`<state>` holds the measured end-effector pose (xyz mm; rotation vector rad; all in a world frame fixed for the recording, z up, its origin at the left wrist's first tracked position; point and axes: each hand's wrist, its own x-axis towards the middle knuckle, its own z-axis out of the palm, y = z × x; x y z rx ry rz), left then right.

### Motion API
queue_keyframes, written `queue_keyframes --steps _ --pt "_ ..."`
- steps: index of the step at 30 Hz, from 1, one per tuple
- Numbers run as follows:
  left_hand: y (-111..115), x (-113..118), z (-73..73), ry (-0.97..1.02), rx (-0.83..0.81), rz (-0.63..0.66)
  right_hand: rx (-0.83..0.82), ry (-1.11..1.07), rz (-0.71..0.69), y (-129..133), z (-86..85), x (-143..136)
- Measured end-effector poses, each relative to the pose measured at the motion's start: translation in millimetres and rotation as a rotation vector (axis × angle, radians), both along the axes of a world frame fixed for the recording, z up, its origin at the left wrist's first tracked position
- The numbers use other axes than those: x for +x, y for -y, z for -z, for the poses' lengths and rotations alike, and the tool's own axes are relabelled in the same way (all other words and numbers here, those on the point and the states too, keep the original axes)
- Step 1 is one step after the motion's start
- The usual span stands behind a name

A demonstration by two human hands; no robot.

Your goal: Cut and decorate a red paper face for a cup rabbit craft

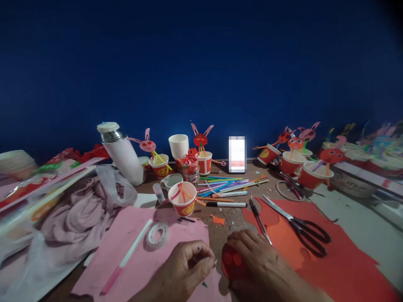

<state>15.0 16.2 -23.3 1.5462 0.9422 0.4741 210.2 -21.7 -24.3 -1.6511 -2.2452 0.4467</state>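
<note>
My left hand [192, 266] is closed in a pinch above the pink paper [176, 228]. Whatever its fingertips hold, if anything, is too small to name. My right hand [256, 256] is curled over a round red paper face [229, 262] with lighter red circles on it, and covers its right part. A few centimetres separate the two hands. Just beyond the right hand lies a pen [258, 218], beside black-handled scissors [297, 224] on red paper [340, 251]. A tape roll [157, 235] and a pink-and-white marker [126, 256] rest on the pink paper.
A paper cup [182, 199] with pipe cleaners stands ahead. Behind it are stacked cups [178, 144], rabbit-faced cups [159, 165], a white flask [121, 155] and several coloured sticks [226, 186]. Plastic bags [75, 214] fill the left; more decorated cups [315, 174] stand right.
</note>
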Motion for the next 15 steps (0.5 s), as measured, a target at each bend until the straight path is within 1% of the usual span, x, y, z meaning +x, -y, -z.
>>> queue_keyframes --steps 3,5,6,9,10,11,12,13,15 --pt "1.2 3.8 -4.6 -0.016 -0.021 0.012 0.040 0.071 -0.063 0.9 -2.0 -2.1" --pt "1.6 6.8 -9.5 -0.079 0.004 0.023 0.067 0.123 -0.070 2.9 -2.9 -2.7" --pt "1.6 8.4 -11.7 -0.138 0.049 0.026 0.077 0.138 -0.076 3.9 -3.2 -2.6" --pt "1.0 13.4 -15.1 -0.320 0.261 0.027 0.096 0.119 -0.088 4.5 -3.1 -1.2" --pt "0.7 15.1 -14.9 -0.354 0.310 0.026 0.087 0.106 -0.080 3.8 -3.0 -0.6" --pt "0.3 16.9 -14.1 -0.366 0.320 0.026 0.070 0.097 -0.069 2.7 -3.0 -0.2" --pt "-0.2 18.8 -13.2 -0.364 0.286 0.026 0.046 0.095 -0.058 1.6 -2.9 0.1" --pt "-0.9 20.6 -12.5 -0.360 0.208 0.024 0.021 0.098 -0.053 0.5 -2.8 0.3" --pt "-3.2 24.2 -12.8 -0.340 -0.020 0.015 -0.003 0.100 -0.055 -0.9 -1.4 0.5"
